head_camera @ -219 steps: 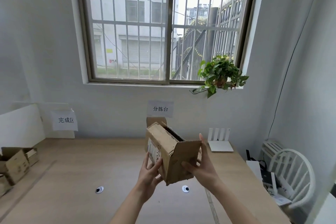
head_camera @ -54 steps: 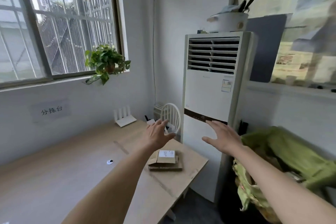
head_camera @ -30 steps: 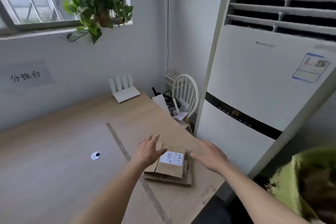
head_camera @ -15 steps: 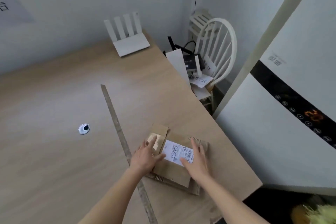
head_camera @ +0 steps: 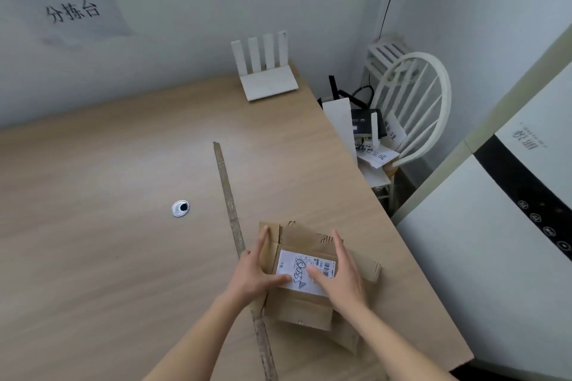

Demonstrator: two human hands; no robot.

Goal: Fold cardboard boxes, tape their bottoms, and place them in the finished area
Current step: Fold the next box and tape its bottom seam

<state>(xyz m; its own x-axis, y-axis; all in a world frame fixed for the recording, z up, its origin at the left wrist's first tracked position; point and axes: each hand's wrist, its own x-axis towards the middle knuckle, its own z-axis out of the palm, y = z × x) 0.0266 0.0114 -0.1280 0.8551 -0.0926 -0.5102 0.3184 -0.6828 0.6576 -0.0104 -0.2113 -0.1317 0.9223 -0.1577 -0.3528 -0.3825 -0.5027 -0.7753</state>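
So we've got the flattened box (head_camera: 305,309) on a cardboard stack (head_camera: 368,269) by the right edge of the table (head_camera: 123,257) | left hand (head_camera: 253,272), right hand (head_camera: 340,272) flank it, fingers straight, thumbs pressing its label (head_camera: 297,260)

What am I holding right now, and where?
Flattened brown cardboard box with white label: left hand at its left edge, right hand at its right edge, thumbs on the label, fingers fairly straight.

A single head-worn camera is looking forward and steeply down from close above the bench (head_camera: 93,257), facing its far right corner; the left hand (head_camera: 257,272) and right hand (head_camera: 343,275) are sitting low in frame.
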